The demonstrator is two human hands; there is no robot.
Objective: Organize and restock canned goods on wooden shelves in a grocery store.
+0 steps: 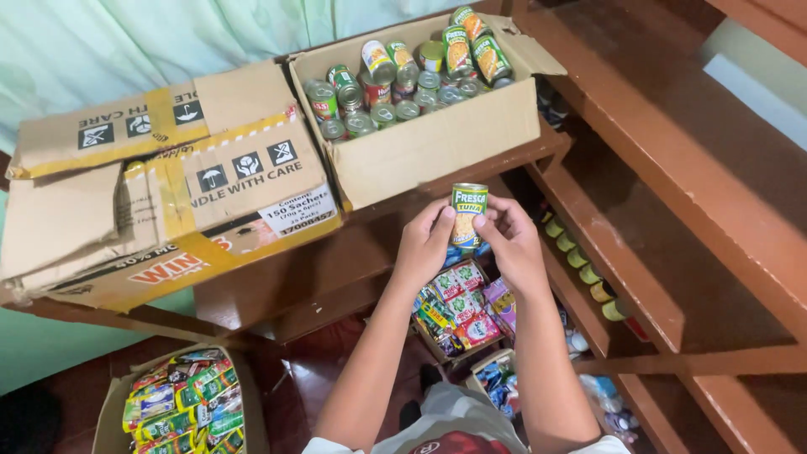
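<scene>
Both hands meet at the middle of the view around one small can (468, 215) with a green and yellow label. Its top rim faces up, and it is held upright in the air, below the front wall of an open cardboard box. The left hand (425, 242) closes its thumb and fingers on the can's left side, and the right hand (510, 241) grips the right side, fingertips touching the label.

Just above them, the open cardboard box (437, 147) sits on a brown wooden ledge (319, 261) and holds many more cans (403, 84), some upright, some lying on their sides. To its left lies a second, closed cardboard box (168, 193), dented and taped. To the right, a brown wooden shelf (622, 252) carries a row of small cans (580, 256) along its lower level. Beneath the hands, small boxes of colourful sachets (458, 307) stand on the floor, and a further carton of green and yellow packets (181, 403) sits at the lower left.
</scene>
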